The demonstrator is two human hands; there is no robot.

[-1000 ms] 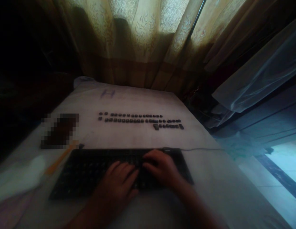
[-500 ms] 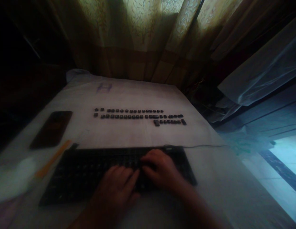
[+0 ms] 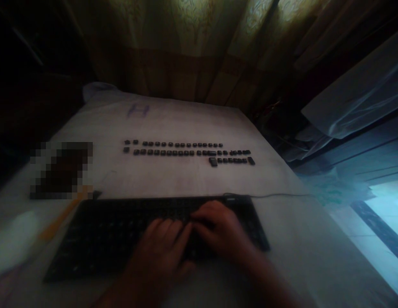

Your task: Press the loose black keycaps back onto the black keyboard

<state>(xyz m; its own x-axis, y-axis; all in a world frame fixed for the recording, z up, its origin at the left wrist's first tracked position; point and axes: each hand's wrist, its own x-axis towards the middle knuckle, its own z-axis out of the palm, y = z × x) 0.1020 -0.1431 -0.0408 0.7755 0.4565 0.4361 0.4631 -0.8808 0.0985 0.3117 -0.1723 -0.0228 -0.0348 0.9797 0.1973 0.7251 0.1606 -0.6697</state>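
Observation:
A black keyboard (image 3: 105, 239) lies across the near part of the white-covered table. My left hand (image 3: 163, 244) rests palm down on its middle, fingers spread slightly over the keys and holding nothing visible. Just to the right, my right hand (image 3: 216, 226) is closed, thumb and index finger pinched together at the keys beside the left index fingertip. Whatever is between them is too dark and small to make out. Beyond the keyboard, loose black keycaps (image 3: 176, 152) lie in rows on the cloth.
At the left lie a dark, pixelated flat object (image 3: 62, 171), an orange strip-like tool (image 3: 62, 216) and a blurred white item (image 3: 17, 239). A cable (image 3: 276, 195) runs right from the keyboard's back edge. Curtains (image 3: 192, 64) hang behind the table (image 3: 173, 111).
The view has shifted slightly. Both hands remain at nearly the same place on the keyboard, the right still pinched beside the left index finger.

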